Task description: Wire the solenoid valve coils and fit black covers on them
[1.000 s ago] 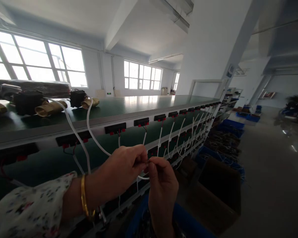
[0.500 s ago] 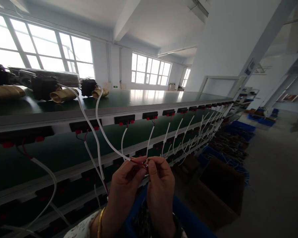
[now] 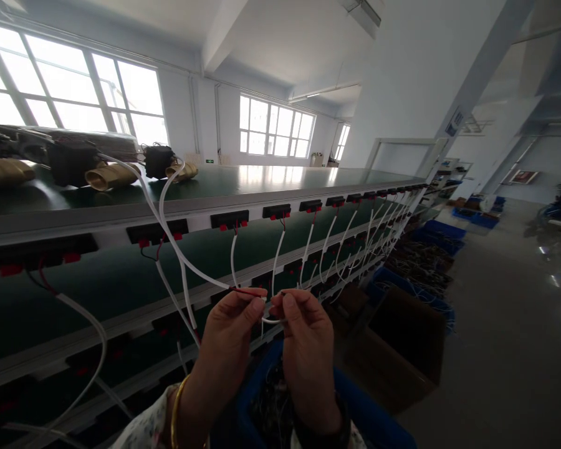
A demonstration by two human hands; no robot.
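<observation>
Red wire point(image 3: 247, 291) in left hand point(image 3: 227, 335) (1 bangle point(image 3: 174, 415))

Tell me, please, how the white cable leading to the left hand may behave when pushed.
The white cable would probably flex rather than stay straight, since it hangs in a curve. The thin red wire at its end, in the left hand, looks floppier.

white cable point(image 3: 273, 321) — partly hidden by right hand point(image 3: 309, 330) | leftmost brass fitting point(image 3: 4, 173) — cut by left edge

Brass valves point(image 3: 111, 177) are sitting on the green surface point(image 3: 280, 179), terminals point(image 3: 229, 220) are lining its edge, marking a factory workshop.
</observation>
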